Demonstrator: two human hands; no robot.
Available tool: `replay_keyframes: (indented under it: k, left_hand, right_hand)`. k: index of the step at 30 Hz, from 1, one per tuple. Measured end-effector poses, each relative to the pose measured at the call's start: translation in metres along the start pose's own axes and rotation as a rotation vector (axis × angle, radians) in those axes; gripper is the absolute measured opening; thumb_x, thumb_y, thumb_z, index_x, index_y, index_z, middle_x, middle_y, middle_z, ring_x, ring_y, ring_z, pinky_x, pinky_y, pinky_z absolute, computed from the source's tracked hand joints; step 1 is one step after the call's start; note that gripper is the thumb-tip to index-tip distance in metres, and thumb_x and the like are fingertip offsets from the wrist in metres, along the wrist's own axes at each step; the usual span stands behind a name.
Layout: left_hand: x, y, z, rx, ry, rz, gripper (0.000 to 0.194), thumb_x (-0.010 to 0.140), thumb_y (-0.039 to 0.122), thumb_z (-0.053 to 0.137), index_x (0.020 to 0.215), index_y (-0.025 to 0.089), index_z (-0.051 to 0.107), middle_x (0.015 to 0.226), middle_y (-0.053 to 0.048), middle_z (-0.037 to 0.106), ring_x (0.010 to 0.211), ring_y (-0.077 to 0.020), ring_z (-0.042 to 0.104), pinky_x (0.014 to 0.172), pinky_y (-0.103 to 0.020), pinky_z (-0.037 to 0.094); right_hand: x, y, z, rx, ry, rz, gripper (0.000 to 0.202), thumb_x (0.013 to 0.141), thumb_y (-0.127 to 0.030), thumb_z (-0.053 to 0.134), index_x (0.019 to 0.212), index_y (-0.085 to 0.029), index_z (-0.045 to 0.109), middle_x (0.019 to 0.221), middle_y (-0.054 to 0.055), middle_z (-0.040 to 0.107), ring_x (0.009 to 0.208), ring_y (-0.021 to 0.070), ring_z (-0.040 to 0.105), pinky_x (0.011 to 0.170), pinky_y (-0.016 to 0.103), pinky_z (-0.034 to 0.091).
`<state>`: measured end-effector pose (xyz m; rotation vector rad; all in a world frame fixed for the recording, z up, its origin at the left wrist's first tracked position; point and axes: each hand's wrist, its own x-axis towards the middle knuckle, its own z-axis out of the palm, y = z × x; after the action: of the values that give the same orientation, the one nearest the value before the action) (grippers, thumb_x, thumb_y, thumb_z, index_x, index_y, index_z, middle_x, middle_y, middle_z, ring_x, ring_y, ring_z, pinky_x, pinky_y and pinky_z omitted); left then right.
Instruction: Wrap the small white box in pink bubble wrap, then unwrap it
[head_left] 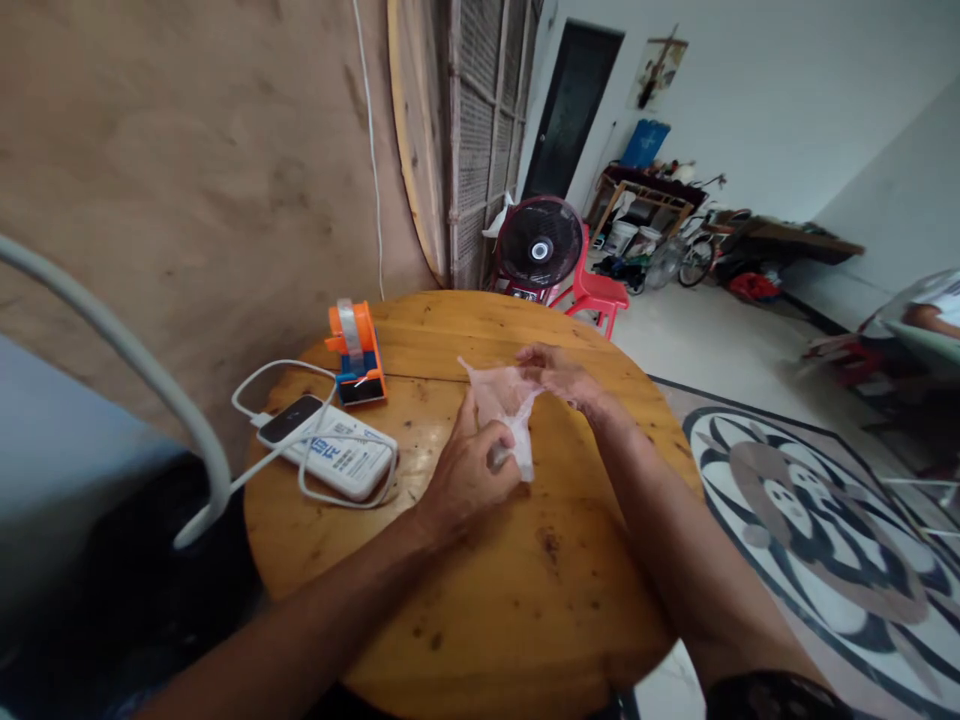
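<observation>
One tape dispenser (pixel 358 350), one fan (pixel 539 248)

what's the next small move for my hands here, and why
I'd probably ease the right hand slightly away from the left hand to smooth the thin plastic: it looks creased between them, and the tape dispenser and white device sit off to the left, clear of that motion.

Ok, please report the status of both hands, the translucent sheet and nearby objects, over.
Left hand and right hand holding thin translucent sheet. White cabled device and tape dispenser to the left, apart from both hands.
</observation>
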<state>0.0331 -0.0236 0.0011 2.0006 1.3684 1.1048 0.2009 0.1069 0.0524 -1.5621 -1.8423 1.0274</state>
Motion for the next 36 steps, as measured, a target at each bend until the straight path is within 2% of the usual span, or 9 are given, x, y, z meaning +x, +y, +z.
replay_keyframes:
  k: [4,8,10,12,16,19,25,32,36]
  left_hand:
    - [0.002,-0.001,0.001,-0.034,-0.028,-0.039,0.015,0.072,0.016,0.058,0.085,0.021,0.063,0.143,-0.011,0.041,0.127,-0.0279,0.050,0.101,-0.039,0.046]
    - [0.003,0.001,0.000,-0.060,-0.055,-0.043,0.013,0.073,0.017,0.057,0.084,0.021,0.062,0.133,-0.012,0.049,0.107,-0.0229,0.060,0.095,-0.036,0.049]
    - [0.004,0.003,-0.001,-0.061,-0.060,-0.035,0.013,0.072,0.016,0.057,0.083,0.021,0.062,0.128,-0.011,0.052,0.103,-0.0214,0.061,0.095,-0.035,0.049]
    - [0.005,0.004,-0.002,-0.059,-0.061,-0.030,0.013,0.072,0.016,0.057,0.082,0.021,0.062,0.128,-0.011,0.053,0.107,-0.0219,0.060,0.097,-0.035,0.047]
    - [0.005,0.006,-0.003,-0.052,-0.084,-0.049,0.012,0.073,0.017,0.058,0.083,0.021,0.062,0.132,-0.011,0.052,0.115,-0.0233,0.058,0.101,-0.037,0.046]
    - [0.004,0.004,-0.002,-0.028,-0.081,-0.058,0.013,0.073,0.017,0.057,0.084,0.022,0.063,0.140,-0.011,0.048,0.130,-0.0257,0.049,0.105,-0.039,0.043]
    - [0.004,0.001,-0.002,-0.008,-0.098,-0.070,0.016,0.072,0.017,0.058,0.086,0.021,0.065,0.151,-0.014,0.039,0.144,-0.0294,0.032,0.108,-0.043,0.040]
    - [0.008,0.001,-0.006,0.014,-0.138,-0.070,0.016,0.071,0.016,0.059,0.085,0.020,0.067,0.154,-0.012,0.035,0.144,-0.0296,0.033,0.109,-0.043,0.039]
    - [0.012,0.001,-0.008,-0.029,-0.160,-0.040,0.013,0.071,0.017,0.059,0.083,0.019,0.065,0.156,-0.012,0.032,0.143,-0.0293,0.034,0.111,-0.043,0.036]
  right_hand:
    - [0.010,-0.009,-0.006,-0.200,-0.055,-0.023,0.035,0.080,-0.024,0.060,0.112,-0.013,0.064,0.089,0.006,0.072,0.075,0.0155,0.063,0.066,0.023,0.048]
    - [0.023,-0.019,-0.004,-0.406,-0.118,-0.059,0.042,0.076,-0.031,0.069,0.114,-0.013,0.067,0.103,0.009,0.072,0.081,0.0168,0.064,0.067,0.023,0.047]
    - [0.027,-0.021,-0.001,-0.481,-0.126,-0.056,0.038,0.075,-0.033,0.069,0.108,-0.015,0.070,0.098,0.008,0.072,0.079,0.0166,0.064,0.064,0.022,0.045]
    - [0.030,-0.022,0.003,-0.508,-0.139,-0.060,0.029,0.076,-0.033,0.067,0.098,-0.015,0.072,0.088,0.007,0.073,0.073,0.0160,0.063,0.059,0.022,0.042]
    - [0.029,-0.019,0.008,-0.485,-0.139,-0.098,0.020,0.077,-0.024,0.060,0.089,-0.015,0.073,0.076,0.004,0.070,0.067,0.0132,0.060,0.055,0.020,0.038]
    - [0.030,-0.016,0.010,-0.514,-0.130,-0.125,0.021,0.077,-0.017,0.056,0.087,-0.015,0.074,0.075,0.003,0.070,0.066,0.0119,0.059,0.055,0.019,0.037]
    - [0.035,-0.010,0.008,-0.527,-0.101,-0.047,0.016,0.072,-0.012,0.054,0.074,-0.014,0.069,0.065,0.002,0.063,0.061,0.0115,0.055,0.052,0.020,0.034]
    - [0.032,-0.005,0.006,-0.288,-0.143,0.016,0.017,0.075,-0.013,0.050,0.058,-0.017,0.050,0.047,-0.004,0.042,0.044,0.0068,0.038,0.043,0.020,0.027]
    - [0.032,-0.004,0.007,-0.251,-0.146,0.013,0.016,0.074,-0.013,0.050,0.059,-0.016,0.052,0.044,-0.005,0.039,0.042,0.0068,0.036,0.042,0.020,0.026]
